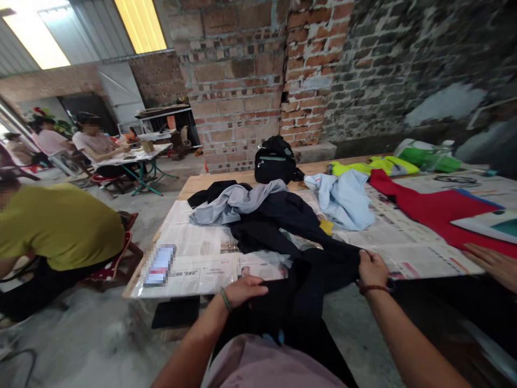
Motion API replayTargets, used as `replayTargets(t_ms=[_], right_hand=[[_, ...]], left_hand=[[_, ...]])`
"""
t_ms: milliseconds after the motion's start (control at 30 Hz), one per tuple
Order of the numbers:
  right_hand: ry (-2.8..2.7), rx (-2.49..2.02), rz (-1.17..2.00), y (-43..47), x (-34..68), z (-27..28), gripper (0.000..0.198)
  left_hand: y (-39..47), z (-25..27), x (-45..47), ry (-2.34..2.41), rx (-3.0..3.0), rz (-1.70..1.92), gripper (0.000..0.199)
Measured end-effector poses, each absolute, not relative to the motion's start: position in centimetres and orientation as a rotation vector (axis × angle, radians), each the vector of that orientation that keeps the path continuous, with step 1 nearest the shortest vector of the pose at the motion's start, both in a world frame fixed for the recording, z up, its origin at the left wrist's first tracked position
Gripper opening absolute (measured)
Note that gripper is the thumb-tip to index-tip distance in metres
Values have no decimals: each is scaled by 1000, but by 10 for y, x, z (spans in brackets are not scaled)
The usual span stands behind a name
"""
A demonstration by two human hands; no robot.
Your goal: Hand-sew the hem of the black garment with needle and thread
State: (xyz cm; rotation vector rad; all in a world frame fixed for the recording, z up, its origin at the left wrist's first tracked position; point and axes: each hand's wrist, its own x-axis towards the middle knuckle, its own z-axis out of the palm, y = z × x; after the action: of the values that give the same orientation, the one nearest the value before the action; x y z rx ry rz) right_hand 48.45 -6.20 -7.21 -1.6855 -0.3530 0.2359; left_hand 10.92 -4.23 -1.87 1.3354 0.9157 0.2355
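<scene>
A dark navy-black garment (309, 275) stretches between my hands, partly on the table and partly hanging over its front edge; its kind is hard to make out. My right hand (372, 268) pinches its right side near the table edge. My left hand (243, 291) is closed on its left side, above my lap, with the fingertips partly hidden by cloth. Behind it on the table lie more dark cloth (288, 210) and a grey garment (238, 202), bunched together. A light blue garment (343, 199) is crumpled to the right of them.
Newspaper covers the table (177, 215). A blurred phone (160, 265) lies at its left corner, a black backpack (275, 160) at the back. On the right are a red garment (432, 207), a yellow-green garment (375, 166) and another person's hand (495, 264). A person in an olive shirt (64, 226) sits left.
</scene>
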Motion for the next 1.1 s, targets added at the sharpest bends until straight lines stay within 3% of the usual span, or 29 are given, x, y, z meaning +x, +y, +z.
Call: replayTargets(t_ms=[100,200,367,533,633,700,767,867,1000,1100], right_hand=[[-508,-1795,246,-55,481,-73,33],[-755,-1933,302,-47,468,-73,32],[-1292,-1902,-123,-48,427,-50,45],[-1806,-1538,-19,-41,376,-27,45],[-1947,-1710,200,-25,363,-33,71],[-1982,-1913,312,-20,364,-43,80],[-2088,-1967,351,-24,369,-54,59],[-2344,-1700,289,-42,380,-68,21],[-2403,-1379,188,-63,386,-78,28],[-2321,-1380,201,-67,382,-83,38]], left_hand=[[-2,19,76,1032,1492,292,33],[35,38,55,1550,1825,269,19],[57,32,67,1988,2340,323,31],[45,12,136,1447,2702,368,41],[36,-1,179,1222,2783,273,56],[30,-7,196,1250,2792,213,55],[26,-11,204,1274,2818,236,53],[18,-12,203,1024,2924,335,45],[7,-15,201,546,2961,257,42],[2,-24,199,653,2925,90,44]])
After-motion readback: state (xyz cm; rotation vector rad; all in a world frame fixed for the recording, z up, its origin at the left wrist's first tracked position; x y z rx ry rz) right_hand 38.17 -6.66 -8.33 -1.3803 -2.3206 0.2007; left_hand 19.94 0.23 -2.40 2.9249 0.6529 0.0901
